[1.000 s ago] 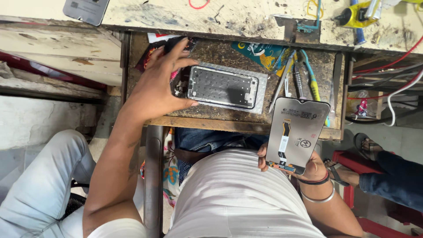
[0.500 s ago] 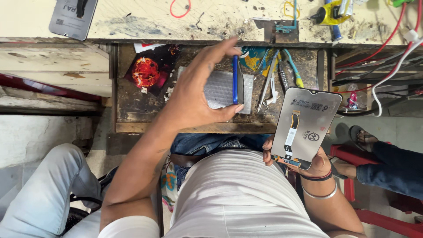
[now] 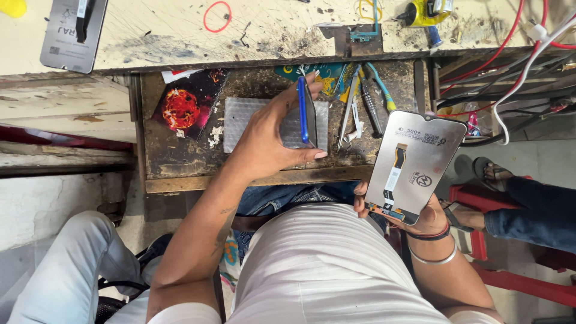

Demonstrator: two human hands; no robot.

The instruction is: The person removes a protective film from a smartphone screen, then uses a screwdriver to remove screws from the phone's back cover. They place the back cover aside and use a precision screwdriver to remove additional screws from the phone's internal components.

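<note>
Gripping a blue-edged phone frame (image 3: pixel 305 112) on its edge, the left hand (image 3: pixel 270 141) sits mid-frame over the open drawer (image 3: pixel 180 165). Lower right, the right hand (image 3: pixel 420 213) is clamped on a silver replacement screen (image 3: pixel 414 165) (back side up, with an orange flex cable). Tweezers (image 3: pixel 349 111) lie just beside the frame.

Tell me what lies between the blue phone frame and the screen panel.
In the head view, metal tools in the open drawer lie between the blue phone frame and the screen panel.

Bare strip along drawer (image 3: pixel 180 180) front edge; tools (image 3: pixel 360 111) crowd right end, red sticker (image 3: pixel 180 109) at left, grey mat (image 3: pixel 252 123) mid.
</note>
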